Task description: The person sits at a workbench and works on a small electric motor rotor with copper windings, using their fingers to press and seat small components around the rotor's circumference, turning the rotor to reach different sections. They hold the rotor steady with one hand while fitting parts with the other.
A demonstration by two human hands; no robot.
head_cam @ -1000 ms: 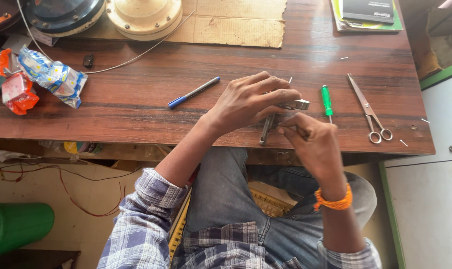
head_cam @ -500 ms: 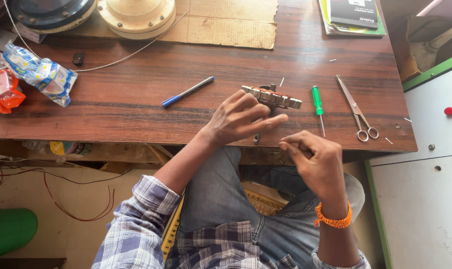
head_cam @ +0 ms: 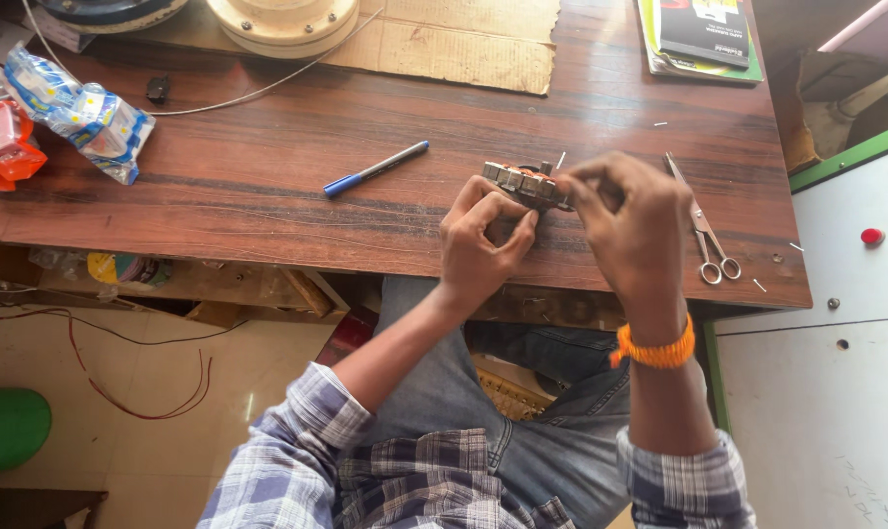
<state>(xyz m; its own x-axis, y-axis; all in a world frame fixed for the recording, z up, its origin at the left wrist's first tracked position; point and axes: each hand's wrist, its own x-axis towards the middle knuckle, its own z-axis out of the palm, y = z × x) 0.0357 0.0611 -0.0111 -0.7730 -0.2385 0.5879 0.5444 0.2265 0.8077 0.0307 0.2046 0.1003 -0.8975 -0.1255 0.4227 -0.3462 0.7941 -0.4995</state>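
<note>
Both hands grip a small metal part [head_cam: 522, 182] above the wooden table [head_cam: 267, 196]: left hand [head_cam: 483, 240] pinching beneath, right hand [head_cam: 635, 220] clasping its end. Work on it looks unfinished; scissors [head_cam: 703, 230] and a blue pen [head_cam: 375, 168] lie untouched either side of the part.

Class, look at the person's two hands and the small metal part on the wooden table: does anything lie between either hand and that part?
Nothing visible does. The left hand and the right hand both already touch the small metal part over the wooden table. The blue pen lies apart to one side, the scissors to the other.

Metal part [head_cam: 522, 182] half under right hand [head_cam: 632, 227]
</note>
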